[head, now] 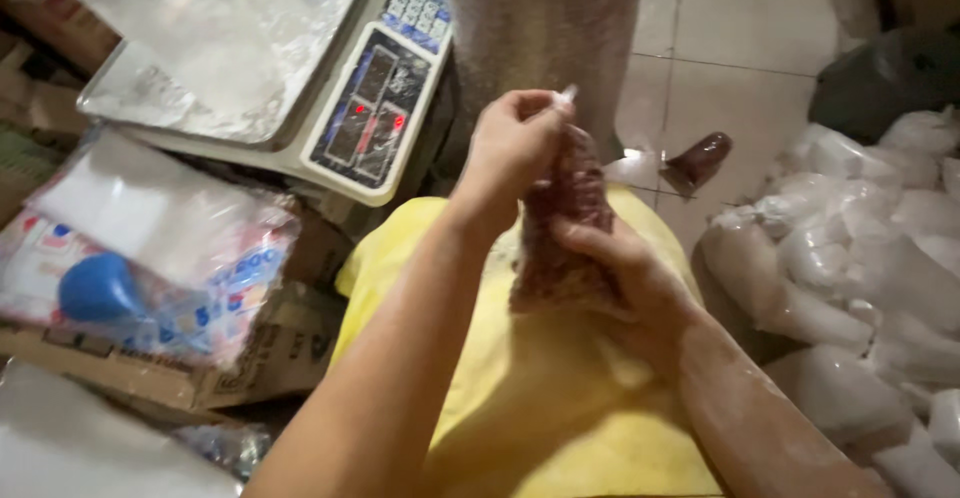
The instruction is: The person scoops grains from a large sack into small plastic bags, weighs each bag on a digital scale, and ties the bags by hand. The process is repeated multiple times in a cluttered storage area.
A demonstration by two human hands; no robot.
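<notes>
Plastic, thin and clear, forms the small bag at the centre of the view; it is packed with dark reddish-brown grainy contents and looks lumpy and soft. The bag hangs upright between both hands, above a yellow cloth spread over the person's lap.

Left hand: grip closed, fingertips pinching the twisted neck of the bag at its top, where a short white wisp of plastic sticks up.
Right hand: grip closed around the lower body of the bag, fingers wrapped across its front, palm cupping it from below. The forearm looks dusted with pale powder.

Behind the hands, upper left, stands a digital weighing scale with a flat metal pan; a crumpled clear plastic sheet lies on the pan. Red digits glow on its dark display panel; the figures are too blurred to read.

Left of the lap, a flat packet of plastic bags rests on a cardboard box, with a blue rounded object on top.

Right side: a heap of filled white plastic bags, glossy and bulging. One more small dark filled bag lies on the tiled floor.
</notes>
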